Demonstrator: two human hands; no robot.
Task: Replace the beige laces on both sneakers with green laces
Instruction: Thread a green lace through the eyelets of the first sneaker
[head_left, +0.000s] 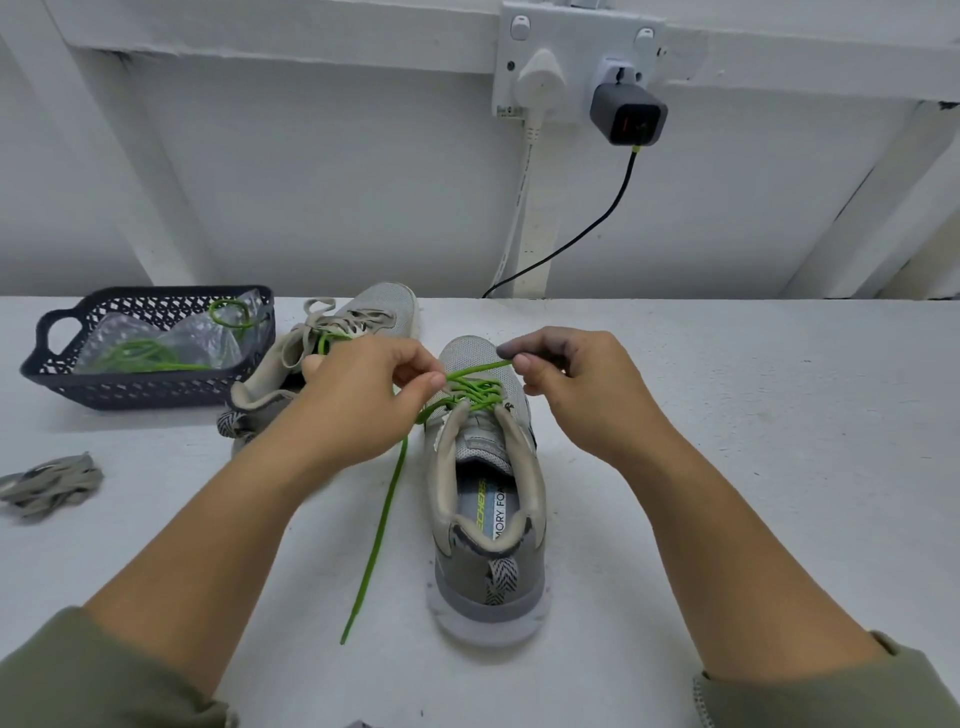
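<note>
A grey sneaker (483, 519) stands in the middle of the table, heel toward me, with a green lace (475, 391) crossed through its lower eyelets. My left hand (363, 400) pinches the lace at the sneaker's left side. The lace's long free end (382, 525) trails down over the table. My right hand (566, 384) pinches the other end of the lace above the toe. A second grey sneaker (358, 322) lies behind my left hand with beige laces still in it.
A dark plastic basket (130, 384) at the back left holds clear wrapping and more green lace (140, 356). A bundle of removed beige lace (52, 486) lies at the left edge. A charger with a black cable (571, 244) hangs from the wall socket.
</note>
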